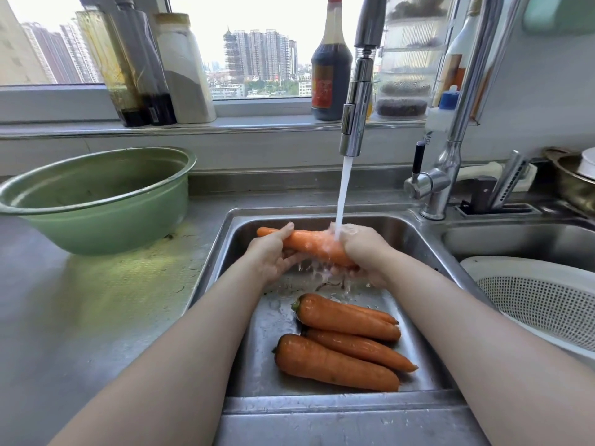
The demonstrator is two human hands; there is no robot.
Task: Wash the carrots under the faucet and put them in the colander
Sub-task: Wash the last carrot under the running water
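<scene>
The left hand (273,254) curls round the thin end of a carrot (307,243), thumb over the top. The right hand (365,249) wraps the thick end, so the carrot lies across the middle of the frame, gripped at both ends and sloping down toward the right. The water stream (342,194) from the faucet (353,117) lands just where the right hand meets the carrot. To wash it well, I judge the hands should roll the carrot and slide along it so that every side passes under the water. The hold should be firm, since the wet skin is likely slippery. Below the hands, at least three more carrots (349,321) lie bunched together, wet, on the floor of the sink (225,252); a fourth may hide among them. The white colander (541,304) sits at the right edge of the frame, cut off, and no carrot shows in the part that is visible. Splashing water blurs the right hand's fingers and the carrot's thick end.
</scene>
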